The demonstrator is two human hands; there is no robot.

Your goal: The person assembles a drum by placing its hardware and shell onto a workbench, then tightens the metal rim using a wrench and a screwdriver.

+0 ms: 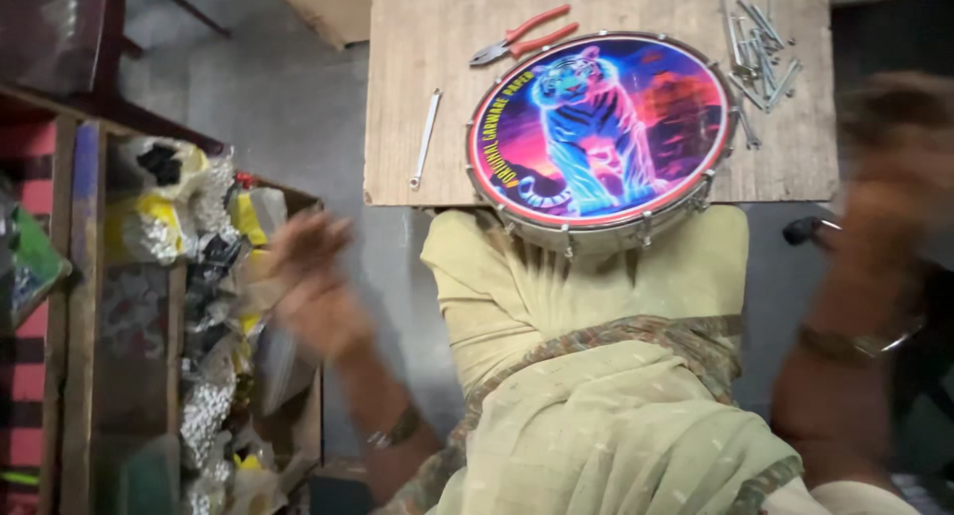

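Round tiger-print drum [600, 128] on wooden board [417, 98], rim hooks fitted. Red-handled pliers [524, 35], steel spanner [425, 138], loose bolts [760, 48] lie unused. Left hand [310, 282], right hand [894, 177] blurred, off drum; grip unclear.

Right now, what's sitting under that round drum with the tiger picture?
The drum rests on a wooden board, its near edge overhanging a lap draped in yellow-green cloth. Pliers, a wrench and metal rods lie beside it. Anything directly beneath is covered.
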